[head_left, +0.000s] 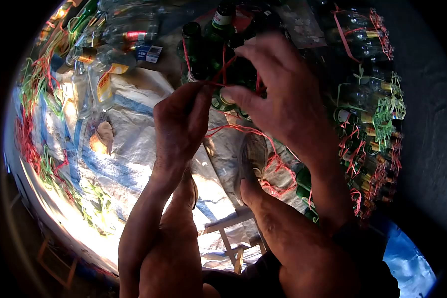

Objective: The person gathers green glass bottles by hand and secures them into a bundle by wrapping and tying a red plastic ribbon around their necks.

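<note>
In the head view, my left hand (181, 121) is closed, its thumb and fingers pinching a red plastic string (224, 68) beside a group of dark green glass bottles (216, 37). My right hand (285, 94) is over the right side of these bottles, thumb and index finger spread apart. The string slants up from the left hand toward the right index fingertip; whether it touches is unclear. More red string runs down past the bottles. Shadow and my right hand hide part of the group.
Clear glass bottles (104, 82) lie at the left near red and green strings (35, 124). Tied bottles (367, 119) are stacked at the right. A loose red string coil (283, 171) lies by my foot. A dry leaf (102, 138) rests on the pale sheet (134, 159).
</note>
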Available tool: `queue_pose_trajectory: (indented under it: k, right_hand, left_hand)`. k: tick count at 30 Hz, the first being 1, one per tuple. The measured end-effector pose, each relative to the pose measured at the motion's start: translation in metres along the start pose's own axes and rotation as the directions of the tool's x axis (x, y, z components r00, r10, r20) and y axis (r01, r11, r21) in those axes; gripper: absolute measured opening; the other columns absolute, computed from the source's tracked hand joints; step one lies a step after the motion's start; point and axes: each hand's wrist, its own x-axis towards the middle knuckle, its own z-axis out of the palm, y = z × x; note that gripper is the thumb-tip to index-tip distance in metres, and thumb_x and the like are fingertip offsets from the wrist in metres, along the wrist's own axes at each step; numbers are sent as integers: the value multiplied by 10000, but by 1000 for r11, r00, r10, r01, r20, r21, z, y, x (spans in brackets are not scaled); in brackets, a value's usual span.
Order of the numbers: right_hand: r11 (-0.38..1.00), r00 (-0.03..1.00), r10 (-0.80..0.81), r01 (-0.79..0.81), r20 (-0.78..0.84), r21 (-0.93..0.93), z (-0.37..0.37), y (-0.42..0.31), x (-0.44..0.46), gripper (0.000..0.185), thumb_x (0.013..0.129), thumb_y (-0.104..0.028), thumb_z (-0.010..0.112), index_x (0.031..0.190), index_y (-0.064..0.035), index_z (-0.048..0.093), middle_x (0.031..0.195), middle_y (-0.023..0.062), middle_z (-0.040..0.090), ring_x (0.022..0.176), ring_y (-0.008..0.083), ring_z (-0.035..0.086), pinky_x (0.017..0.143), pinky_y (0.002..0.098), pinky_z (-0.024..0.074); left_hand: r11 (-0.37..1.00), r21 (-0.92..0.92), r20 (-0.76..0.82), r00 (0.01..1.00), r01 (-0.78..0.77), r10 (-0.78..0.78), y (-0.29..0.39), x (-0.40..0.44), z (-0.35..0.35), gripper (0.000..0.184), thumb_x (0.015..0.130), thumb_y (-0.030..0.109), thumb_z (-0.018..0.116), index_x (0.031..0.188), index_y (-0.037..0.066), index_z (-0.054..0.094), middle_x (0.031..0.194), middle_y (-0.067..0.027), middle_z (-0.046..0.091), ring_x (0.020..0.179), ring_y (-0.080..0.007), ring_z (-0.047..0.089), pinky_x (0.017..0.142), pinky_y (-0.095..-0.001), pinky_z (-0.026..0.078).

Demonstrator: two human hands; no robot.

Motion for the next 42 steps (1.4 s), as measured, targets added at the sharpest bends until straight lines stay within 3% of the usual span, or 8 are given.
queue_pose_trajectory:
  k: [3, 11, 13, 16, 23, 27, 34, 42]
  right_hand:
    - [996, 999, 19, -21, -26, -85, 15, 0, -16, 440, 724, -269, 948, 1036, -52, 726, 1180, 90, 605, 993, 305, 629, 837, 445, 520]
    - [993, 980, -5, -18, -198, -114, 44, 0, -17, 203, 724, -176, 814, 886, -121, 704, 908, 45, 646, 964, 293, 599, 850, 471, 475]
    - [987, 993, 72, -85, -95, -139, 37, -7, -19, 285, 785, -186, 846, 1041, -94, 760, 982, 46, 702, 1084, 288, 602, 962, 439, 484]
    - [987, 987, 73, -93, -143, -134, 39, -9, -19, 211, 780, -172, 820, 960, -115, 725, 935, 27, 662, 1088, 278, 577, 945, 458, 457]
    - [991, 981, 32, -57, -193, -125, 41, -8, -19, 143, 778, -147, 785, 851, -141, 662, 857, 17, 599, 991, 268, 591, 907, 449, 441]
    - [991, 982, 22, -46, -188, -123, 44, -10, -16, 134, 787, -131, 790, 861, -150, 680, 845, 12, 573, 906, 246, 594, 836, 440, 413]
    - [989, 983, -14, -13, -182, -144, 48, -8, -18, 150, 798, -129, 804, 912, -156, 709, 865, 4, 591, 872, 239, 595, 835, 449, 409]
    - [990, 991, -4, -14, -130, -140, 45, -7, -20, 183, 793, -129, 813, 950, -151, 721, 909, 10, 620, 889, 248, 594, 866, 449, 416]
  left_hand:
    - [994, 101, -10, 999, -30, 31, 4, 2, -4, 204, 1033, 129, 717, 1134, -35, 783, 836, -48, 755, 770, -42, 596, 690, -244, 495]
    - [941, 328, -13, 996, -77, 86, 27, 7, -19, 161, 986, 101, 725, 1073, -15, 795, 799, -75, 756, 721, -49, 601, 663, -272, 511]
    - [907, 401, 12, 991, -128, 135, 30, 10, -20, 98, 985, 64, 727, 1019, -21, 762, 729, -68, 696, 691, -28, 568, 622, -252, 488]
    - [875, 445, 65, 982, -190, 180, 31, 12, -26, 80, 984, 24, 695, 1004, -36, 745, 713, -35, 632, 682, -27, 523, 614, -239, 464]
    - [811, 505, 216, 952, -297, 215, 53, 26, -34, 69, 960, -10, 668, 982, -7, 733, 779, -139, 689, 636, -184, 650, 625, -325, 517]
    - [697, 568, 329, 897, -438, 295, 67, 44, -36, 48, 955, 67, 712, 963, 30, 740, 821, -164, 716, 709, -366, 710, 620, -420, 527]
    - [622, 554, 470, 825, -553, 315, 67, 80, -41, 82, 955, 112, 697, 945, 43, 740, 765, -171, 690, 673, -350, 700, 600, -425, 522]
    - [668, 586, 557, 827, -460, 81, 66, 118, -47, 172, 976, 142, 716, 995, -18, 777, 767, -129, 728, 665, -121, 639, 636, -331, 521]
